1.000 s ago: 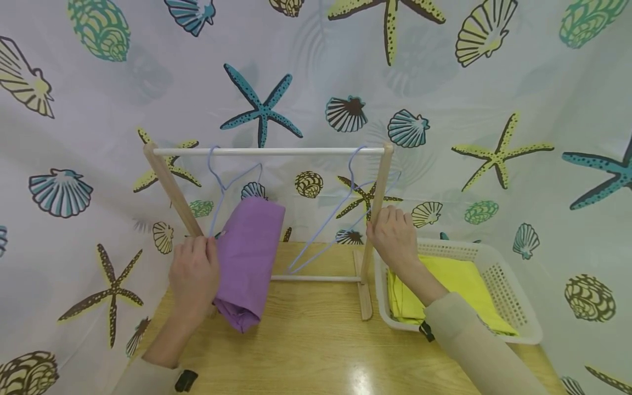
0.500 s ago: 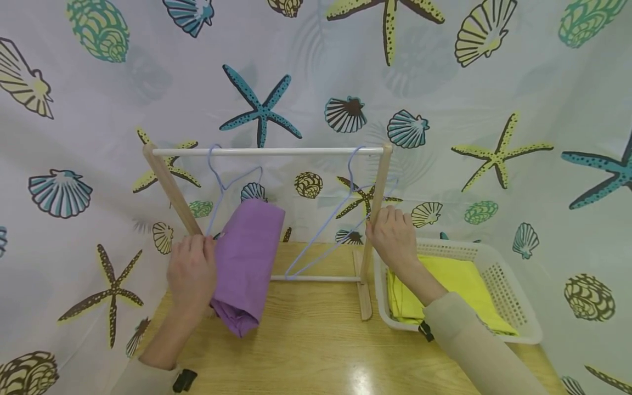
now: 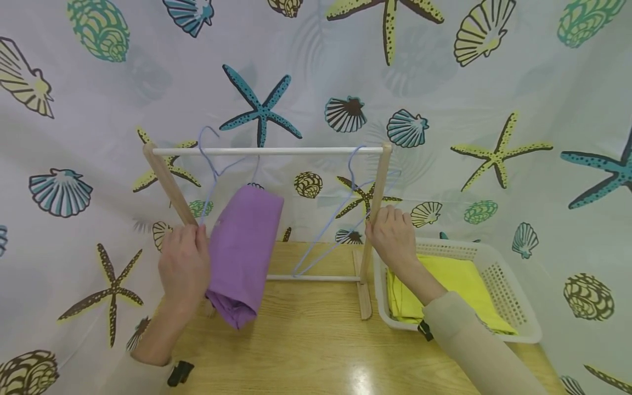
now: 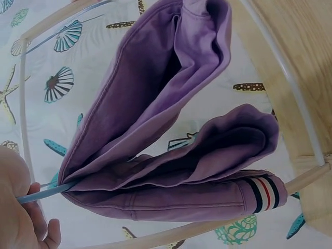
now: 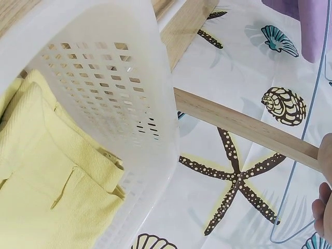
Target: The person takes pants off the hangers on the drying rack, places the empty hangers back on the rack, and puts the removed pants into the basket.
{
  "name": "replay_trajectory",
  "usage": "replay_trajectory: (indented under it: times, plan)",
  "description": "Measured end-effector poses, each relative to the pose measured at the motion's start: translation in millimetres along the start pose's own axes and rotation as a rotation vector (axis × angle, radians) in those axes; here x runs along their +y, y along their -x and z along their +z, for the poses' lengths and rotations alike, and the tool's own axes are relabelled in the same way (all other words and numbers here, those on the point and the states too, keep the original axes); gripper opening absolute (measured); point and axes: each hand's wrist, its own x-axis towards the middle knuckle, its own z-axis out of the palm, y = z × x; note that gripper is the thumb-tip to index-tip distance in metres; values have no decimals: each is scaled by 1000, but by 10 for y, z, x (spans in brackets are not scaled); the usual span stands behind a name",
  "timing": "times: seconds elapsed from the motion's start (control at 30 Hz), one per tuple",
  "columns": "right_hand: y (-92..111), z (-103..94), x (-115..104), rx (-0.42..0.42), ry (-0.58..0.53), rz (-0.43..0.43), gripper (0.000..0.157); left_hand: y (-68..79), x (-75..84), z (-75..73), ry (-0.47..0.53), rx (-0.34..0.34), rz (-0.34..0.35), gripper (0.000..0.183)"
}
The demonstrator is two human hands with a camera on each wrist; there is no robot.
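Note:
A small rack with a white top rail point(image 3: 296, 151) and wooden posts stands in the head view. My left hand point(image 3: 185, 269) grips a lower corner of a thin blue wire hanger point(image 3: 213, 164) at the rack's left. Folded purple trousers point(image 3: 247, 247) drape over this hanger; a striped band point(image 4: 264, 194) shows on them in the left wrist view. The hanger's hook point(image 3: 207, 129) rises above the rail. With my right hand point(image 3: 392, 236) I hold the rack's right post point(image 3: 379, 192). A second blue hanger point(image 3: 328, 216) hangs bare from the rail, close to that post.
A white perforated basket point(image 3: 515, 307) stands right of the rack, with folded yellow trousers point(image 5: 57, 171) in it. The rack's lower rail point(image 3: 316, 278) runs low above the wooden table point(image 3: 306, 345). A curtain point(image 3: 316, 66) with shells and starfish surrounds the table at the back and sides.
My left hand has moved up and left with the trousers and hanger, and the hook has risen off the rail. The bare hanger sways slightly; my right hand stays on the post.

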Motion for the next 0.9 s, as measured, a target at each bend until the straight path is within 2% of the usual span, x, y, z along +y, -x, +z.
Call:
replay_trajectory:
  times: [0.17,0.33,0.47,0.67,0.9]
  plan:
    - [-1,-6,-2,-16,5,-1,41,-36,48,-67,-8,8,27,33]
    - [3,-10,-2,-19,-9,6,40,-42,98,-128,2,48,79,31]
    - [7,-10,1,-21,-15,9,41,-40,154,-192,19,71,92,29]
    - [5,-12,6,-27,-20,7,41,23,218,-292,23,54,99,24]
    - [-1,-8,7,-25,-6,7,42,149,255,-373,50,76,111,20]
